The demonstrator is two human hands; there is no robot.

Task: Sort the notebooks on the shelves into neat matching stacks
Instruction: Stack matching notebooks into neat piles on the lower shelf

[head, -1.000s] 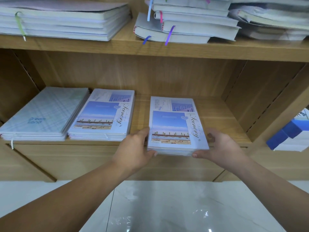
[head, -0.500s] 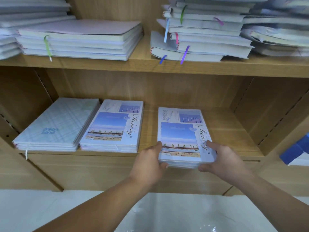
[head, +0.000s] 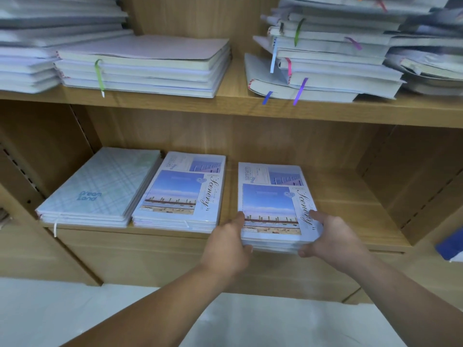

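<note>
A stack of blue "Scenery" notebooks (head: 271,196) lies on the lower shelf (head: 350,211), its near end jutting over the shelf's front edge. My left hand (head: 229,242) grips its near left corner and my right hand (head: 330,236) grips its near right corner, thumbs on the top cover. A second matching "Scenery" stack (head: 180,191) lies just to its left, with a gap between them. Further left sits a pale checked "Dream Land" stack (head: 100,186).
The upper shelf (head: 233,101) carries thick white notebooks with ribbon markers: a tidy stack (head: 145,68) at left and a messy leaning pile (head: 325,61) at right. A blue and white box (head: 451,246) shows at the right edge. White floor lies below.
The view has tilted up, so more of the upper shelf shows. Both hands stay on the right "Scenery" stack, which has slid a little deeper onto the shelf.
</note>
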